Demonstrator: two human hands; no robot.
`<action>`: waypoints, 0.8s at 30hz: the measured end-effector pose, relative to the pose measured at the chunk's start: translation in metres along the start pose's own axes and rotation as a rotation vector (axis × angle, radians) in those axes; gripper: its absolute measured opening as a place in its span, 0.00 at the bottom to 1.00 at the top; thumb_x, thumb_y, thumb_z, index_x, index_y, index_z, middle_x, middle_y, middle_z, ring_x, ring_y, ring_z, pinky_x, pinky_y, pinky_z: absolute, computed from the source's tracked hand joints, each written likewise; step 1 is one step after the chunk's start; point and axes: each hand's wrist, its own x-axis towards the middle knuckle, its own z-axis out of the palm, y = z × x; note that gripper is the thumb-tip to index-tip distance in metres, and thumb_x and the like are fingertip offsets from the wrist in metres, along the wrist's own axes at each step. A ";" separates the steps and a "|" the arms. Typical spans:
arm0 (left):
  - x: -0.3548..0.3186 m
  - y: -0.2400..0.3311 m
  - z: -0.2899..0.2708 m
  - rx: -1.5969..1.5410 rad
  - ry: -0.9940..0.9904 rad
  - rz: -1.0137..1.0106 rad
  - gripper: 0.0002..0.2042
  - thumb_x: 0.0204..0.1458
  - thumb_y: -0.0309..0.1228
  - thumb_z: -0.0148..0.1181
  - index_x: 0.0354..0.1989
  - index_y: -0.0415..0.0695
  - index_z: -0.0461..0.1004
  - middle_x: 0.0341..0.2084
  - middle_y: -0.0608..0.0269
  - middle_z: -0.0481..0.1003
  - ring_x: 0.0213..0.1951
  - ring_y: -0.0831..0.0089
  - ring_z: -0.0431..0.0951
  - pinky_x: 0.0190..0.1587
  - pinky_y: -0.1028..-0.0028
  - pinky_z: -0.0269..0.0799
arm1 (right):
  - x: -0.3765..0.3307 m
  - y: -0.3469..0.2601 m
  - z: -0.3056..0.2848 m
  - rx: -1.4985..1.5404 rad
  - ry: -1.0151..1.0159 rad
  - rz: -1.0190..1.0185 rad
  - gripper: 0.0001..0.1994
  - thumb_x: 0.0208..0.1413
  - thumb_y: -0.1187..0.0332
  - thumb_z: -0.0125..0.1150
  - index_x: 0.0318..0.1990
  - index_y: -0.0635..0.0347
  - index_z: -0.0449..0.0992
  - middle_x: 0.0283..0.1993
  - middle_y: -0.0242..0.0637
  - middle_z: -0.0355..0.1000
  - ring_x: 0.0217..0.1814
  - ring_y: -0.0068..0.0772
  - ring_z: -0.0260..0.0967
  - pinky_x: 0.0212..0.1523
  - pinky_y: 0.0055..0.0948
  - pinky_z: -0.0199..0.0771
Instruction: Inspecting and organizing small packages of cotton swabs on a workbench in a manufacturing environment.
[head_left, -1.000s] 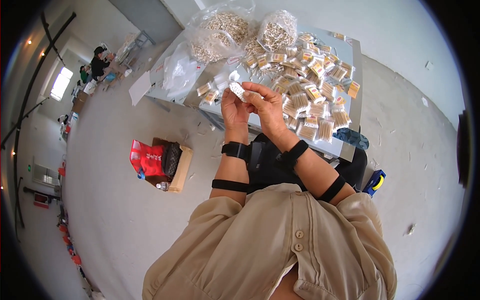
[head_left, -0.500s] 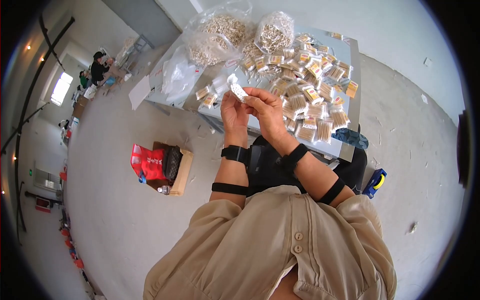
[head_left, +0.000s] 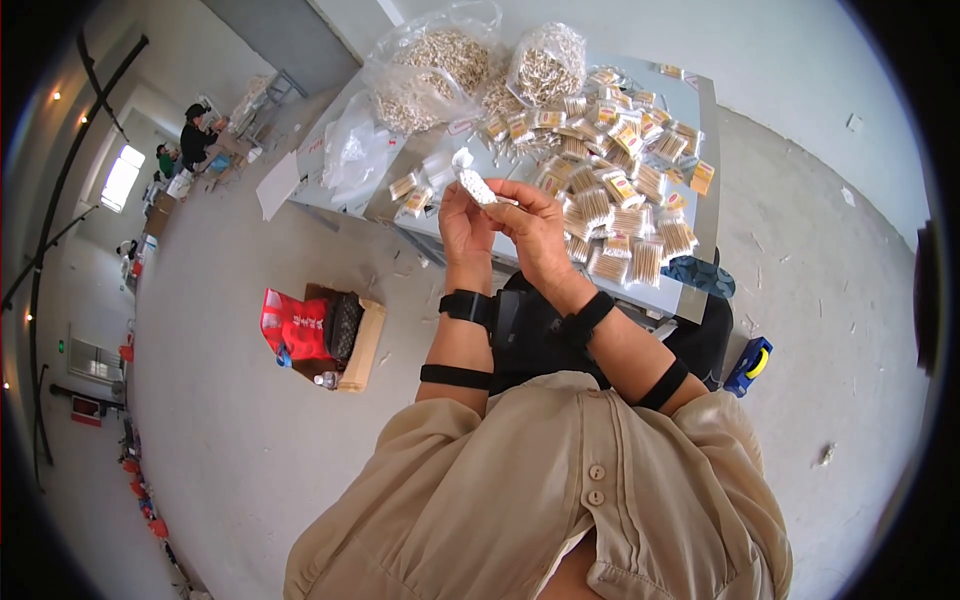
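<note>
A person's two bare hands meet at the near edge of a table (head_left: pixel 708 130), pinching a white-tipped bundle of cotton swabs (head_left: pixel 476 187). Little changes over the last second: the bundle turns slightly steeper between the fingers, while the grip stays put, which suggests the handling of this one bundle is unfinished. The left hand (head_left: pixel 466 230) is nearly closed, its fingers curled against the bundle's left side; the right hand (head_left: pixel 536 222) is closed too, thumb and fingers pressed on its lower end (any film around it is too small to make out). The bundle is held up in front of the table, tips pointing away from the wearer.

By count: one bundle in hand; two large clear bags of loose swabs, the left bag (head_left: pixel 447 52) and the right bag (head_left: pixel 548 65); two small packets (head_left: pixel 404 185) lying apart on the left; and a heap of filled packets (head_left: pixel 625 190) too overlapped to number. On the floor sit one cardboard box (head_left: pixel 364 345) and one blue tape dispenser (head_left: pixel 746 367).
</note>
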 end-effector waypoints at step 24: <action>0.009 0.007 -0.017 -0.076 -0.016 -0.064 0.04 0.47 0.20 0.56 0.32 0.38 0.70 0.30 0.58 0.76 0.33 0.70 0.77 0.40 0.73 0.74 | -0.010 0.000 0.006 -0.128 0.040 0.016 0.11 0.47 0.79 0.59 0.39 0.61 0.77 0.22 0.23 0.68 0.22 0.13 0.57 0.23 0.16 0.57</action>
